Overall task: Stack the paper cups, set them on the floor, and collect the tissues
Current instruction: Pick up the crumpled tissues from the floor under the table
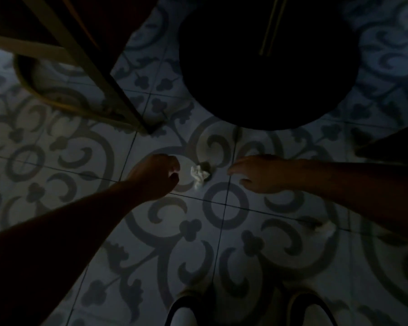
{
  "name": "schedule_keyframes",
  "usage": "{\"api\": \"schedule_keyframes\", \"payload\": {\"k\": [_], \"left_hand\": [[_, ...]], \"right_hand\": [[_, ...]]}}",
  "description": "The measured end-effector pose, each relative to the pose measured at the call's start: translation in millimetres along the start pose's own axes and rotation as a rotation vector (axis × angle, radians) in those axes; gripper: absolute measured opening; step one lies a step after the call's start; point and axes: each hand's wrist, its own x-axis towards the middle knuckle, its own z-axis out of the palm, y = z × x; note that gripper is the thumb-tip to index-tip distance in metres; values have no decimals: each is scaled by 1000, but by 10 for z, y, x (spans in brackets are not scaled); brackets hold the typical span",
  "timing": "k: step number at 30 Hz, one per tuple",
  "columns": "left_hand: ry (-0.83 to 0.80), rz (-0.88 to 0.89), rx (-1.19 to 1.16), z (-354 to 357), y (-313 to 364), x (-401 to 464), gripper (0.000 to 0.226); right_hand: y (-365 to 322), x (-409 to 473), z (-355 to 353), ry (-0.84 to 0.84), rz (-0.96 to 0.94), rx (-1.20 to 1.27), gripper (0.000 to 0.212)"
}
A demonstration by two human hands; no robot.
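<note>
A crumpled white tissue (198,176) lies on the patterned tile floor (170,231) between my two hands, in dim light. My left hand (157,176) hovers just left of it, fingers curled with thumb and fingers slightly apart, holding nothing visible. My right hand (257,174) is to the right of the tissue, palm down, fingers spread and empty. A second pale tissue-like scrap (327,229) shows under my right forearm. No paper cups are visible.
A dark round table base (269,74) sits on the floor just beyond the tissue. A chair with pale wooden legs (99,74) stands at the upper left. Another dark furniture edge (391,144) enters at the right. My shoes (250,311) are at the bottom.
</note>
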Motion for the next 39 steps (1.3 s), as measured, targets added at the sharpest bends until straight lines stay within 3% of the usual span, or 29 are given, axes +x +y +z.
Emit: {"api": "schedule_keyframes", "payload": {"k": [3, 7, 13, 20, 26, 32, 39], "left_hand": [[-89, 56, 58, 16, -83, 230, 35], [-89, 80, 63, 144, 23, 362, 40], [-137, 203, 201, 228, 383, 390, 61], [-195, 262, 259, 355, 623, 460, 50], [-327, 347, 358, 486, 535, 435, 68], [-336, 419, 253, 576, 488, 433, 45], [-332, 431, 170, 534, 647, 540, 38]], "right_hand": [[-26, 196, -121, 0, -104, -152, 52], [-72, 287, -103, 23, -157, -186, 55], [32, 44, 14, -55, -103, -278, 63], [346, -369, 133, -62, -75, -277, 54], [628, -553, 317, -143, 26, -224, 57], [762, -583, 438, -228, 105, -253, 54], [885, -732, 523, -265, 88, -254, 39]]}}
